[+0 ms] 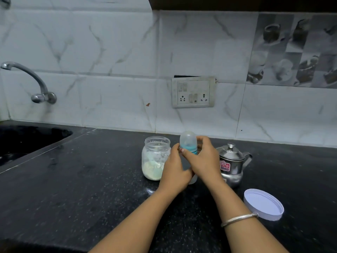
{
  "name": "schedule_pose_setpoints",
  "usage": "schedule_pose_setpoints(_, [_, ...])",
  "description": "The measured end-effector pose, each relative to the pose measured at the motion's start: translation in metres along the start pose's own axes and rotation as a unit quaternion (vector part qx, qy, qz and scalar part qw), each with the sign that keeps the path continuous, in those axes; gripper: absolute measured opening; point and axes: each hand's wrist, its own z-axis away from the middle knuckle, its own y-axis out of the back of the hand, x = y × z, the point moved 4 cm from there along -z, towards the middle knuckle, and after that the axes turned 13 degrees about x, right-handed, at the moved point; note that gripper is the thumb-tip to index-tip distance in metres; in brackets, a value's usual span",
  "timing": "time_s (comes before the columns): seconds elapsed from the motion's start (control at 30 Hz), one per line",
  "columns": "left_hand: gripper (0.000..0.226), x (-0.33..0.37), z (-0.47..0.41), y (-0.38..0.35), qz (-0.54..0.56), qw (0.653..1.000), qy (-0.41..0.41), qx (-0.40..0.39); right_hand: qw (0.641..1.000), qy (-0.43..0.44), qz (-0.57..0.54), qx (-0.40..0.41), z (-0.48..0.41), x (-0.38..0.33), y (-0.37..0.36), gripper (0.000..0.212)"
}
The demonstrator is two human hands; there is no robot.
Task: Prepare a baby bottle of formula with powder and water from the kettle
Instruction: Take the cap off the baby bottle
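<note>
The black stone surface (91, 179) carried everything, with a sink (27, 139) sunk into its left end. Toward the back edge, about midway along, stood the steel kettle (231, 161) with its lid on. The open powder jar (155, 157) was to its left, and the baby bottle (188, 141) stood upright between them, just beside the jar. The jar's white lid (263, 203) lay upturned nearer the front edge, to the right.

The step looked like turning the bottle's blue collar (193, 151); whether on or off could not be told. Doing it well would mean keeping the base planted on the surface, holding the body still and twisting only the collar. The clear cap was best left alone, since it might pop loose, and the bottle kept from knocking the jar.

The left hand (174, 170) wrapped the bottle's body from the left, its grip closed round it. The right hand (206, 161), a bangle (238, 219) on its wrist, reached over from the right, fingers curled about the collar and thumb crossing the front.
</note>
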Motion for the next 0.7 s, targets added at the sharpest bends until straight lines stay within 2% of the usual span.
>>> schedule_pose_setpoints(0.23, [0.054, -0.007, 0.002, -0.001, -0.001, 1.0, 0.013, 0.005, 1.0, -0.003, -0.025, 0.005, 0.003, -0.003, 0.01, 0.047])
schedule_pose_setpoints(0.5, [0.057, -0.001, 0.003, 0.009, -0.008, 1.0, -0.03, 0.002, 0.979, -0.003, -0.179, 0.1, 0.003, -0.015, 0.037, 0.037])
schedule_pose_setpoints(0.6, [0.057, 0.001, 0.005, 0.012, -0.027, 0.998, -0.049, -0.008, 0.968, -0.007, -0.224, 0.115, 0.0, -0.011, 0.044, 0.023])
schedule_pose_setpoints(0.7, [0.054, 0.0, 0.009, 0.01, -0.042, 0.997, -0.059, -0.026, 0.981, 0.006, -0.19, 0.046, 0.005, -0.011, 0.031, 0.019])
